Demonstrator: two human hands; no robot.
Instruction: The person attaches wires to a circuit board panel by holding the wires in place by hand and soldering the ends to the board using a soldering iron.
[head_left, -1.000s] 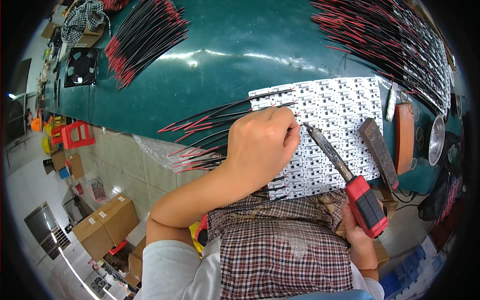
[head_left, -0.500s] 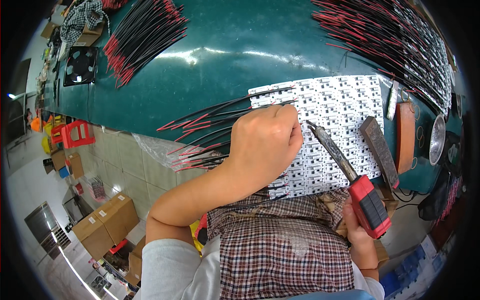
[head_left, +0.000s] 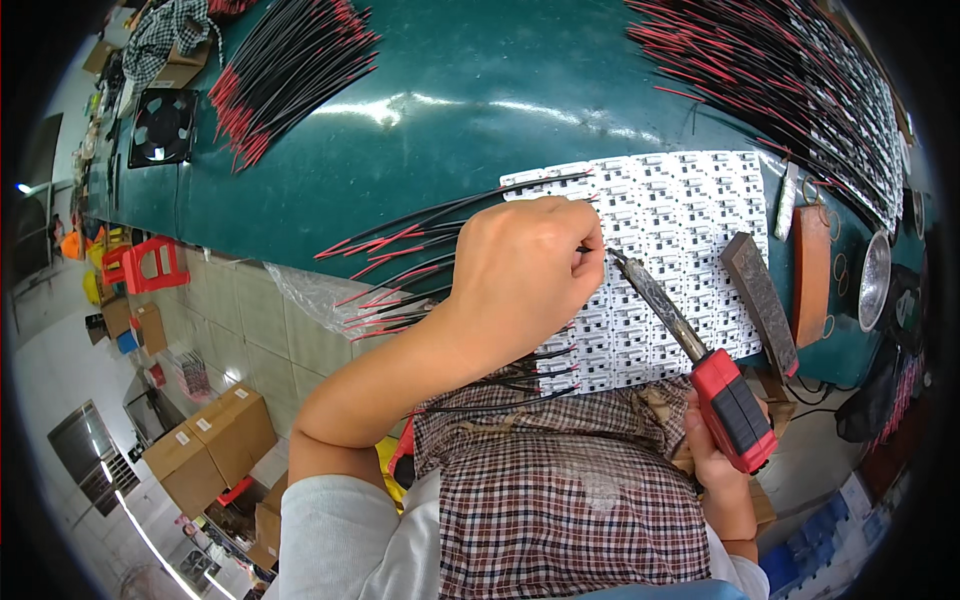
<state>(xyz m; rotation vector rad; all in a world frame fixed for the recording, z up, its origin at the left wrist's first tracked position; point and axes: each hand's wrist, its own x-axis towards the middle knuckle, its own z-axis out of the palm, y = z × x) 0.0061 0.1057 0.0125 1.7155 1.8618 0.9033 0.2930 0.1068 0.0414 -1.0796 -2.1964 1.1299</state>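
Note:
A white panel of small circuit boards (head_left: 680, 200) lies on the green table, with black wires with red ends (head_left: 420, 235) running off its left side. Over the panel's left part, my left hand (head_left: 525, 265) is closed in a pinch, and a short dark bit of wire (head_left: 585, 250) shows at its fingertips. My right hand (head_left: 712, 455) grips a soldering iron (head_left: 735, 410) by its red and black handle. The iron's dark tip points up and left, right beside the pinching fingers; whether it touches the wire I cannot tell.
A dark grey bar (head_left: 758, 300) lies across the panel's right edge, next to an orange-brown block (head_left: 811, 275) and a metal bowl (head_left: 874, 280). Wire bundles lie at far left (head_left: 295, 75) and far right (head_left: 740, 70). A black fan (head_left: 162, 128) stands at the left.
My left hand has shifted slightly left, and dark wire now shows at its fingertips. The soldering iron has moved a little left, its tip now closer to those fingers.

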